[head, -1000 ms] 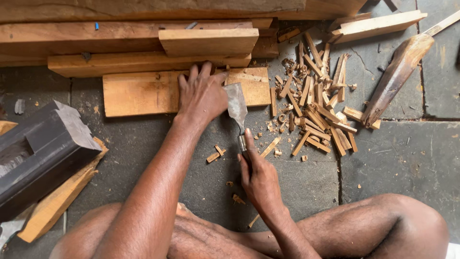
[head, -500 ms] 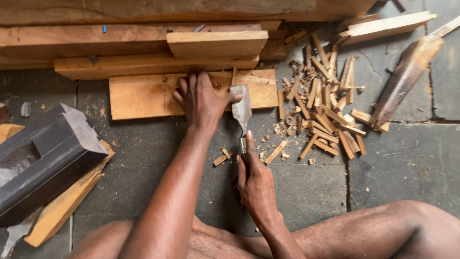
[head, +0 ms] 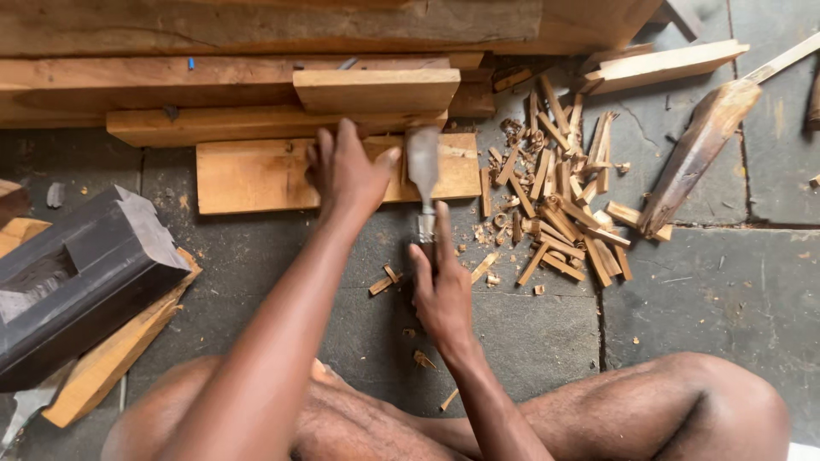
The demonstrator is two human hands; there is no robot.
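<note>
My left hand presses down on a flat pale wooden board that lies on the stone floor, fingers curled and thumb out to the right. Whether anything small sits under the fingers is hidden. My right hand grips the short handle of a chopping tool. Its metal blade is blurred and stands over the board's right part, just right of my left thumb.
A pile of split wood sticks lies right of the board. Planks are stacked behind it. A dark grooved block sits at the left on an orange plank. A long wooden piece lies at the right. My bare legs cross below.
The blade has risen and moved forward over the board, now blurred. My right hand has followed it. My left hand has stayed on the board.
</note>
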